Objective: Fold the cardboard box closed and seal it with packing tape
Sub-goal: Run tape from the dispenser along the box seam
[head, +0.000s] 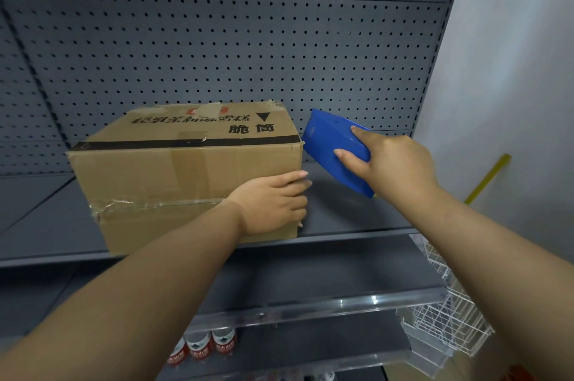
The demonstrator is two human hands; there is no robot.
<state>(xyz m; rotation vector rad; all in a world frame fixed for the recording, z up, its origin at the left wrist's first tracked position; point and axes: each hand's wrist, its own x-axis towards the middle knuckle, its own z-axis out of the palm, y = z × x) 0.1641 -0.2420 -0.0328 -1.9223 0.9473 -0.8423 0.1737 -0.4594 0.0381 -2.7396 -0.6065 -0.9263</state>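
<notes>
Box: cardboard box (186,175) sits on a dark grey shelf (357,209), flaps folded shut, its near edge close to the shelf's front lip
Box top: printed with black characters and a black arrow; a dark band runs across it near the front edge, with patches of clear tape over the top seam
Box front: a wrinkled strip of clear tape runs across the lower part of the face
Left hand: left hand (273,203) lies against the box's right front corner, fingers (295,181) curled round the vertical edge and gripping it
Right hand: right hand (394,163) holds a blue tape dispenser (332,147) in the air just beside the box's right side, above the shelf; thumb and fingers wrap its body firmly
Dispenser: tilted, its upper end leaning toward the box's top right corner; whether it touches the cardboard cannot be told
Backing: grey pegboard panel (248,38) behind the box
Below: bottles (202,346) with red labels on a lower shelf
Right: white wire basket (447,318) at the shelving's end; a yellow stick (490,177) leans by the white wall
</notes>
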